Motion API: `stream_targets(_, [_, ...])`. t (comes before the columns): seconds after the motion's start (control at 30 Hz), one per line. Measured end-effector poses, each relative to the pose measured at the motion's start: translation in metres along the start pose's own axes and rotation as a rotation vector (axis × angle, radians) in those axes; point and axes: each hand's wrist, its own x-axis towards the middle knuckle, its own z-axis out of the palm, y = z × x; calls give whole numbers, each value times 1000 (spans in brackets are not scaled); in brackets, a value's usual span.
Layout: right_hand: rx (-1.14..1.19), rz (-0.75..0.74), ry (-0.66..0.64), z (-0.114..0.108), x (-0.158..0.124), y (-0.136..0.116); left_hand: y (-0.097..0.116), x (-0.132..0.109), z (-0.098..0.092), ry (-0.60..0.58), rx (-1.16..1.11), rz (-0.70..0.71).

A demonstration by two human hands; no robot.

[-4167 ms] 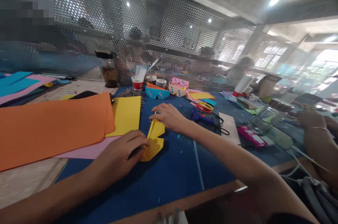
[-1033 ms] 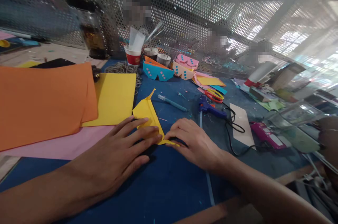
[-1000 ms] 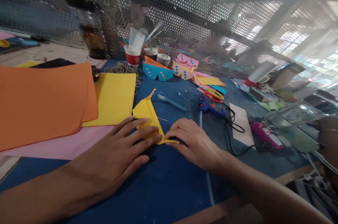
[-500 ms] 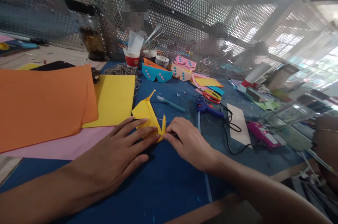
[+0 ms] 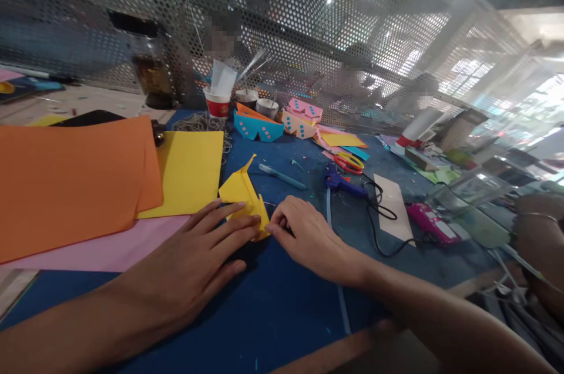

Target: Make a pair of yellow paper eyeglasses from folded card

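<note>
A folded piece of yellow paper [image 5: 241, 187] lies on the blue mat, with a thin strip sticking up from its far end. My left hand [image 5: 207, 250] rests flat across its near part, fingers stretched and slightly apart, covering some of it. At the paper's right corner, my right hand [image 5: 304, 239] is closed, its thumb and curled fingertips pinching the edge. A narrow flap [image 5: 263, 209] along the right side lies close to the rest of the paper. Beyond it is a light-blue capped pen or cutter [image 5: 282, 177].
Orange sheets [image 5: 74, 186], a yellow sheet [image 5: 191, 174] and pink paper are stacked at left. Paper glasses [image 5: 259, 128], cups [image 5: 218, 105] and string stand behind. A blue glue gun [image 5: 346, 183], scissors [image 5: 348, 161] and a magenta device [image 5: 432, 222] lie right. Another person's arm [image 5: 535, 233] shows at far right.
The yellow flap that stood apart on the right has been folded leftward against the paper. My right hand has shifted slightly left along the edge; my left hand stays flat on it.
</note>
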Motion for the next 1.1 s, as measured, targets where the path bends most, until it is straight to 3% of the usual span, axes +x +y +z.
stream_targets(1.1, [88, 127, -63, 4, 26, 9, -1, 8, 1, -56, 104, 20])
